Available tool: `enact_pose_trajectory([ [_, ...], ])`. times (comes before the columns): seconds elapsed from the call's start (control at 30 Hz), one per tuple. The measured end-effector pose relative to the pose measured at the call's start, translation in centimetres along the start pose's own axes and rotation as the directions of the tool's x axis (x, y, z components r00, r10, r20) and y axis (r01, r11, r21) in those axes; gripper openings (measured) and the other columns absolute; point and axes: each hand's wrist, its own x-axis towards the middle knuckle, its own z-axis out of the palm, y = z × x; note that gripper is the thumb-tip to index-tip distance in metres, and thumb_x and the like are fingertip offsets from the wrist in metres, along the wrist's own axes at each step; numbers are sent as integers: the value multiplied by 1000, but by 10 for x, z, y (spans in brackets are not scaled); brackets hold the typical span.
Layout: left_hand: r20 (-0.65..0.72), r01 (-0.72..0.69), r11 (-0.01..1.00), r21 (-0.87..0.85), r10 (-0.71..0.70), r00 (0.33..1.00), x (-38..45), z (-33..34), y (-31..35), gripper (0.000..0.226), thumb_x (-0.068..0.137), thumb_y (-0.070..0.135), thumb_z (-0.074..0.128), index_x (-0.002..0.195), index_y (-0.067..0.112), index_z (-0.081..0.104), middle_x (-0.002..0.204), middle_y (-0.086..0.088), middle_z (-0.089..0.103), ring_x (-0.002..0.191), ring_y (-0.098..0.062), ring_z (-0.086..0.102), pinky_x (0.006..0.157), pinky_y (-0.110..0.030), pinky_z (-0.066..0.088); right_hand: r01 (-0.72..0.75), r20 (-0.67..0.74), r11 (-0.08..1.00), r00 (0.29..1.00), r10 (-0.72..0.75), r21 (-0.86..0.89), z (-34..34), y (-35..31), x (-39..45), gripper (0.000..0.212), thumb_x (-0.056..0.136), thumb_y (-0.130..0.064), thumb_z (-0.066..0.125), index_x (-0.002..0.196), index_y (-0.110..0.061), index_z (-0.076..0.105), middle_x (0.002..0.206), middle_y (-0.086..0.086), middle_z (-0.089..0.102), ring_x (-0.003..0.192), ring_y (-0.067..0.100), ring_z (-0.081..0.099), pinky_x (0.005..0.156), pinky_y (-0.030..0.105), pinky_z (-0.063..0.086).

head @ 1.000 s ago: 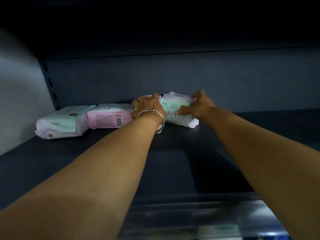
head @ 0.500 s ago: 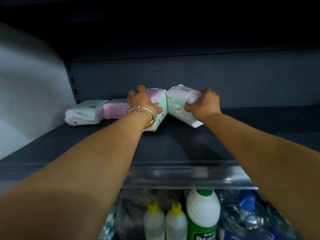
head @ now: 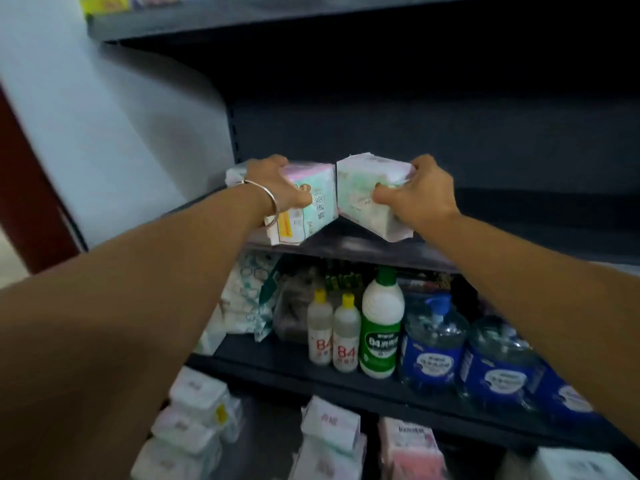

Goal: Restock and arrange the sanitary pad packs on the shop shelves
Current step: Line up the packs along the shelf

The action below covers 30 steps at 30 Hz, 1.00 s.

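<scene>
Dark grey metal shelving [head: 381, 247] fills the view, its back panel [head: 415, 133] deep in shadow behind the fingers. Left of them stands a pale wall [head: 114, 140], bordered by a dark red strip [head: 31, 202]. Lighting is dim.

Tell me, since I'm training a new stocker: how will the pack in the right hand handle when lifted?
Probably soft: the right hand pinches the pack and its wrapper creases under the fingers. Likely light for its size, since one hand tilts it off the shelf. The glossy film may be a bit slippery.
</scene>
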Motion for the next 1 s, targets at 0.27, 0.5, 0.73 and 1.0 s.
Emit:
enact_pose_trajectory([
  [0.27, 160, 107, 994, 35, -111, 981, -132, 3, -29, 77, 70, 29, 73, 140, 23, 43, 133, -5, 53, 110, -24, 57, 90, -22, 43, 27, 224, 997, 974, -10, -70, -11, 28, -108, 59, 71, -34, 78, 113, -3, 51, 111, 11, 56, 95, 23, 55, 77, 36, 49],
  [0.5, 322, 240, 969, 54, -244, 915, -168, 50, -92, 72, 71, 10, 71, 138, 17, 46, 128, -8, 56, 95, -23, 57, 78, -26, 47, -105, 418, 991, 899, 128, -78, 29, 78, -156, 42, 70, -25, 80, 94, -11, 49, 87, 2, 49, 83, 17, 47, 55, 22, 36],
  [0.73, 471, 256, 945, 206, -324, 821, -180, 69, -142, 74, 72, 7, 74, 139, 20, 44, 131, -8, 54, 96, -27, 57, 66, -28, 49, -258, 551, 963, 793, 258, -79, 67, 109, -180, 33, 72, -15, 77, 89, -10, 49, 81, 0, 48, 70, 12, 45, 48, 22, 33],
  [1.0, 658, 156, 941, 299, -322, 681, -227, 76, -169, 78, 61, -9, 74, 128, 25, 51, 117, -1, 54, 106, -24, 54, 89, -33, 49, -287, 563, 954, 777, 282, -82, 72, 116, -208, 31, 70, -13, 78, 73, -17, 47, 84, 1, 51, 75, 14, 49, 50, 22, 35],
])
